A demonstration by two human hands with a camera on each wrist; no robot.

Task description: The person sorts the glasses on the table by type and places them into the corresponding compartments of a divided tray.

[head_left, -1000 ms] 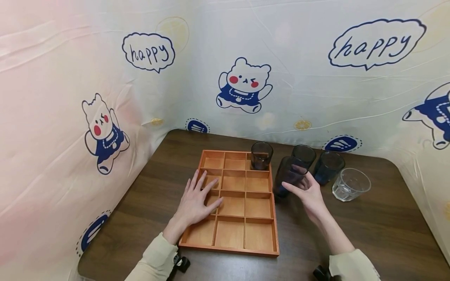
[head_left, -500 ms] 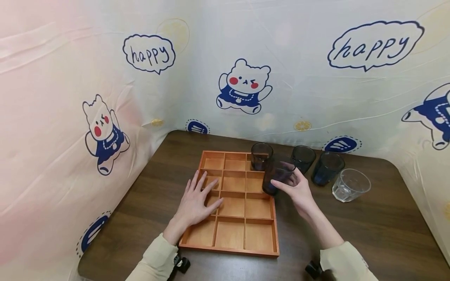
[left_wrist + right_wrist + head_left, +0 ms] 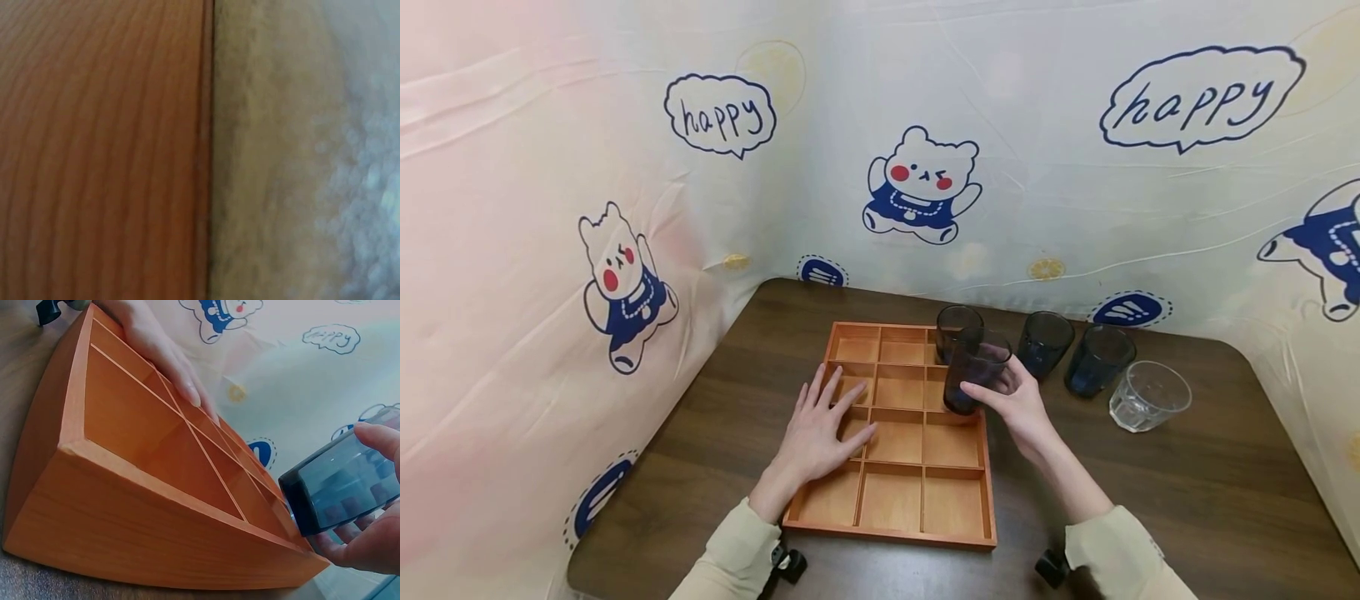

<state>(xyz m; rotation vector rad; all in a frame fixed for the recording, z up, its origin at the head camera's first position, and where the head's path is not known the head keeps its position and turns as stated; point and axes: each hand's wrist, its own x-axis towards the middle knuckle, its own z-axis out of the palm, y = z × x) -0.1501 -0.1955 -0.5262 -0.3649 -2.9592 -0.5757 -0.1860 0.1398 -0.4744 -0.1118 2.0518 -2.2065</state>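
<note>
My right hand [image 3: 1018, 406] grips a dark tinted drinking glass [image 3: 967, 375] between thumb and fingers. The glass is slightly tilted, over the right column of a wooden divided tray [image 3: 891, 533], second row from the back. In the right wrist view the glass [image 3: 340, 478] has its thick base close over the tray's edge [image 3: 187, 512]. My left hand [image 3: 816, 437] lies with fingers spread on the tray's left side. Another dark glass [image 3: 953, 325] stands in the back right compartment, partly hidden by the held one. Only blurred wood of the tray [image 3: 106, 150] fills much of the left wrist view.
To the right of the tray, two dark glasses [image 3: 1043, 343] [image 3: 1099, 362] and a clear faceted glass [image 3: 1138, 404] stand on the dark wooden table [image 3: 1210, 467]. A printed curtain [image 3: 1037, 167] hangs behind the table and along its left side.
My right hand has carried the dark glass leftward from beside the tray to over its right column. The left hand has stayed in place on the tray.
</note>
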